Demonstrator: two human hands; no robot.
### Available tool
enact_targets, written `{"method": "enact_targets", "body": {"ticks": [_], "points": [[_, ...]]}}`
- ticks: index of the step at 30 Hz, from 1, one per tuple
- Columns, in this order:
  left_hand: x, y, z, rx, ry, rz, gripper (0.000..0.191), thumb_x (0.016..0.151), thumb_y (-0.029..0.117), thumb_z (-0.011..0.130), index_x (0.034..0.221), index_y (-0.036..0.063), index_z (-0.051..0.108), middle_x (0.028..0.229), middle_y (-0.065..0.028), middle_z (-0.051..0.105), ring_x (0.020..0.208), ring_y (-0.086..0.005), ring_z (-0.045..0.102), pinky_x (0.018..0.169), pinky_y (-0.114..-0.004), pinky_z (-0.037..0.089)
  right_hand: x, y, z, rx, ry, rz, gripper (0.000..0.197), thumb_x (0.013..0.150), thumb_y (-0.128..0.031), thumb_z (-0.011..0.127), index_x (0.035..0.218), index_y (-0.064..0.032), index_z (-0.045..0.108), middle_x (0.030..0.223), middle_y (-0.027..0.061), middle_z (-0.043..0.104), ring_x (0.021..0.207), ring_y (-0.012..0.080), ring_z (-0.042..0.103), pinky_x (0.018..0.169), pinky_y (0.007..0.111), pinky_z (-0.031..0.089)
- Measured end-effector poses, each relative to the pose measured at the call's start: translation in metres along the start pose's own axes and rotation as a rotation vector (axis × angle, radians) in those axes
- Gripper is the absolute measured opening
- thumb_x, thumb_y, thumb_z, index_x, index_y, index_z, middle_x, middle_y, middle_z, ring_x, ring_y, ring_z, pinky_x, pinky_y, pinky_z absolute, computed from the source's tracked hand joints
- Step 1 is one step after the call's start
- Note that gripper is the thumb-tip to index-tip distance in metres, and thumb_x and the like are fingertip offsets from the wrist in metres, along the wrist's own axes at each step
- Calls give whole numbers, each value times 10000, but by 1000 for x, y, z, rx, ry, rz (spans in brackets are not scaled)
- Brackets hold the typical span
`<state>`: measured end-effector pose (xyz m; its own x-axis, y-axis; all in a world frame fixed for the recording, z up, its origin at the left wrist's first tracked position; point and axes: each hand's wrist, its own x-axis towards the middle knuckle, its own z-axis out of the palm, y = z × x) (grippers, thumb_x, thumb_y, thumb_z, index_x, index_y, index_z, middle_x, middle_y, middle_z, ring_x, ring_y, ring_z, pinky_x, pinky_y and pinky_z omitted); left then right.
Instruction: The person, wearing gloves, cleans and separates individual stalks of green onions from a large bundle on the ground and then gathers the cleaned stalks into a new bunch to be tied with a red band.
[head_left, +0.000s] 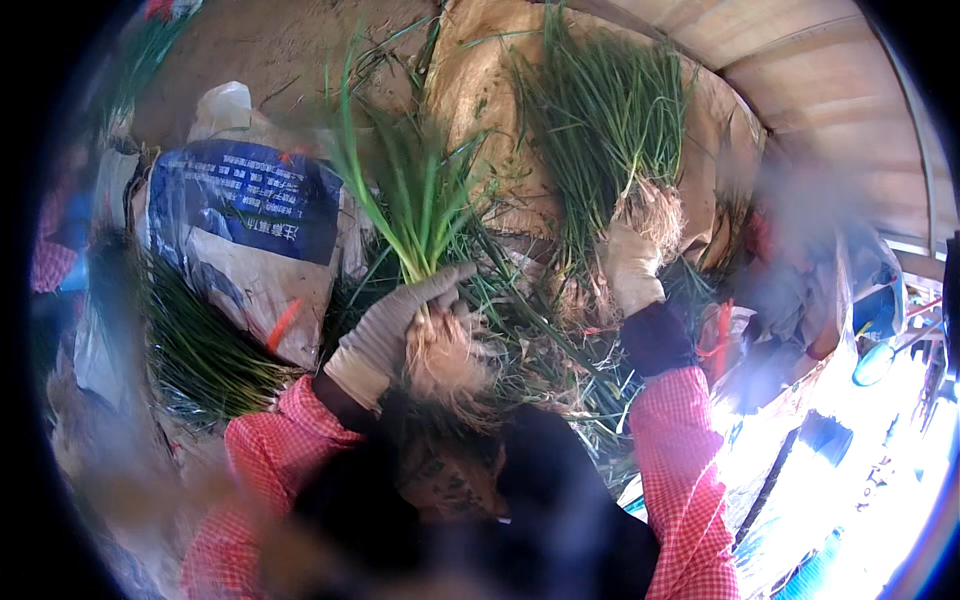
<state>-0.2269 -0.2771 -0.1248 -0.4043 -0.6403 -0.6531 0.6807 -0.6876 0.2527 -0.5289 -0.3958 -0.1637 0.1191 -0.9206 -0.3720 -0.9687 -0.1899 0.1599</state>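
My left hand (394, 322), in a pale work glove, is closed around a bunch of green onions (420, 232) just above the roots. The leaves of this bunch point away from me, and its pale, stringy roots (450, 356) hang toward my lap. My right hand (634, 270), gloved too, reaches forward to the root end of a larger pile of green onions (607, 127). Roots (654, 214) from that pile cover its fingertips, so its grip is hidden.
Under the pile lies a tan woven sheet (480, 97). A blue and white printed sack (247, 202) stands at left, with more green onions (210, 345) beside it. Loose leaf and root scraps (555, 367) litter the ground before me. At right hangs red plastic string (722, 337).
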Motion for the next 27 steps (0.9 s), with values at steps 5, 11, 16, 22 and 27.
{"method": "enact_targets", "body": {"ticks": [5,11,16,22,27], "points": [[7,-24,1,199,103,-34,257,864,276,662,951,35,640,658,22,515,542,-88,501,480,-219,445,-22,-15,12,1096,-206,90,143,906,-198,604,937,-60,579,751,71,623,635,152,575,626,300,510],[18,-39,-8,399,302,-85,316,835,372,689,770,69,625,649,6,580,459,-70,501,404,-192,373,-86,-109,26,1102,-63,-229,303,875,-299,645,1041,-49,601,907,155,664,763,311,658,703,357,526],[17,-40,-25,483,384,-174,324,849,385,675,784,70,635,640,26,567,464,-61,492,405,-184,359,-101,-129,13,982,-140,-298,259,876,-257,634,1051,-67,615,868,143,662,754,304,642,702,357,522],[15,-38,-28,496,292,-110,316,864,377,647,897,63,665,710,13,589,457,-64,494,392,-189,358,-44,-102,18,1067,2,-117,243,916,-252,628,1048,-49,623,859,93,636,817,141,607,745,243,486],[20,-39,-29,518,389,-147,301,890,356,602,895,61,662,709,4,599,438,-66,501,385,-192,373,-9,-115,39,942,-217,-347,442,919,-393,572,1100,9,593,956,180,638,963,256,618,847,312,474]]}}
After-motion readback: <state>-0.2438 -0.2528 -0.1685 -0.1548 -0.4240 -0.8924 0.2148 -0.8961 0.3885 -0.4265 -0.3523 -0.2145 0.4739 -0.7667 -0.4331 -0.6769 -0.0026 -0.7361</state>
